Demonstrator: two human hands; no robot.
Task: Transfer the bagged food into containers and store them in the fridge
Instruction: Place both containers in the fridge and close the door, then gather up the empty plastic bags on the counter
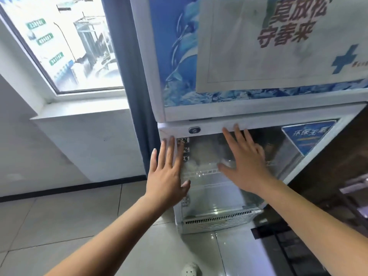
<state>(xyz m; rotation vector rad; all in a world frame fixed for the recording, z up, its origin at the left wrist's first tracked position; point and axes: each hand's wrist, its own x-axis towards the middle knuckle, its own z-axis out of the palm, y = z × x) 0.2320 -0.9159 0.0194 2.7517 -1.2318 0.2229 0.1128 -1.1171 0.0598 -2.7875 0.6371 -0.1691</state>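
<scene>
Pale floor tiles are surrounding a white two-door fridge (258, 114). Its lower glass door (209, 196) is probably being pushed closed, ending storage. A hazy clear container (207, 154) is sitting inside. Left hand (169, 176) and right hand (245, 166) are pressing with flat, released fingers; next, firm even pressure.

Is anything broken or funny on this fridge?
Nothing looks broken or spilled. Only a cloudy white patch shows in the fridge's clear glass lower door, between the flat left hand and right hand.
</scene>
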